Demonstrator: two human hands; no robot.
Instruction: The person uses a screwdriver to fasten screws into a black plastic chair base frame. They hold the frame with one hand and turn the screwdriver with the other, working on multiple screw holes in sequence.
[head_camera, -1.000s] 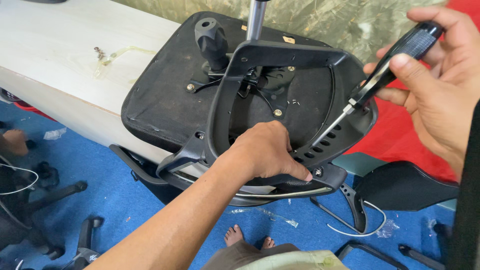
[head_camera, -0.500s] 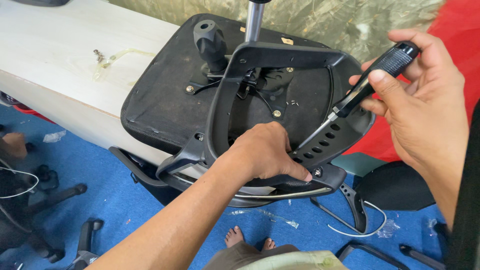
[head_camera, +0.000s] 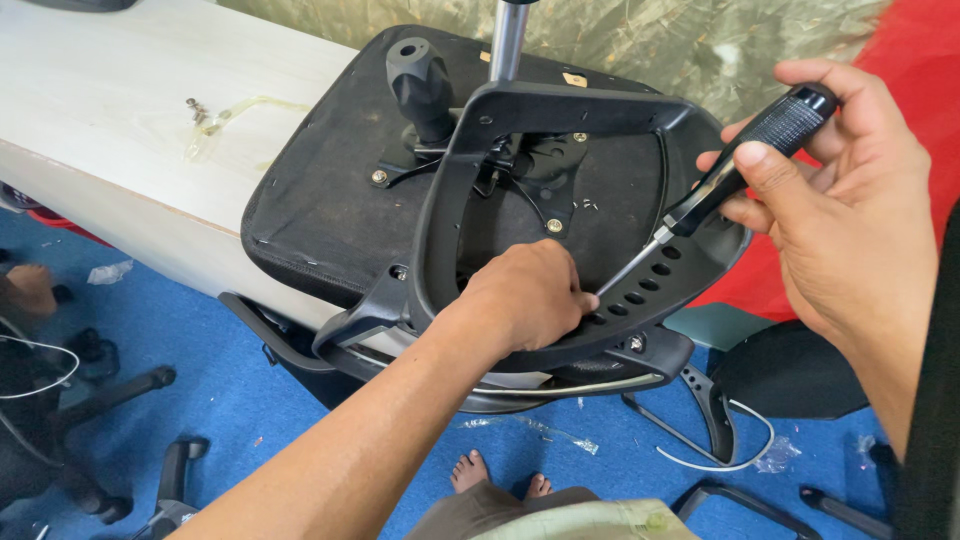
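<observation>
Right grip (head_camera: 840, 220): we close our fingers around the black-handled screwdriver (head_camera: 745, 165), its tip at a slot of the black chair frame (head_camera: 560, 110). Left grip (head_camera: 530, 300): closed, pressing that frame's slotted rim. The upturned chair seat (head_camera: 320, 200) overhangs the desk's (head_camera: 110, 110) near edge.
</observation>
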